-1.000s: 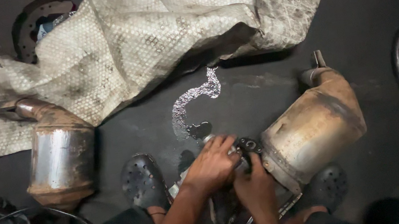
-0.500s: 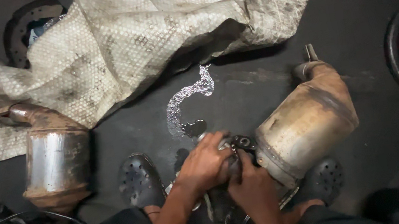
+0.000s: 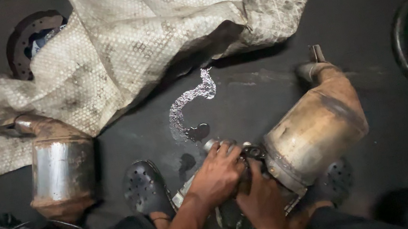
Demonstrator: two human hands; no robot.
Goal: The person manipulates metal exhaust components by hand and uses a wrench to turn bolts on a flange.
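We see a rusty metal canister [image 3: 316,128] with a bent pipe at its far end lying on the dark floor [image 3: 264,91], its flanged near end at the person's knees. Our left hand [image 3: 217,175] is clenched around a grey tool [image 3: 183,196] pressed at that flange, and our right hand [image 3: 262,198] grips the fitting just beside it. A black perforated clog [image 3: 143,188] sits left of the hands. Beyond lies a wet trail [image 3: 187,109], then a second canister [image 3: 61,170] and a dirty woven sack [image 3: 141,38].
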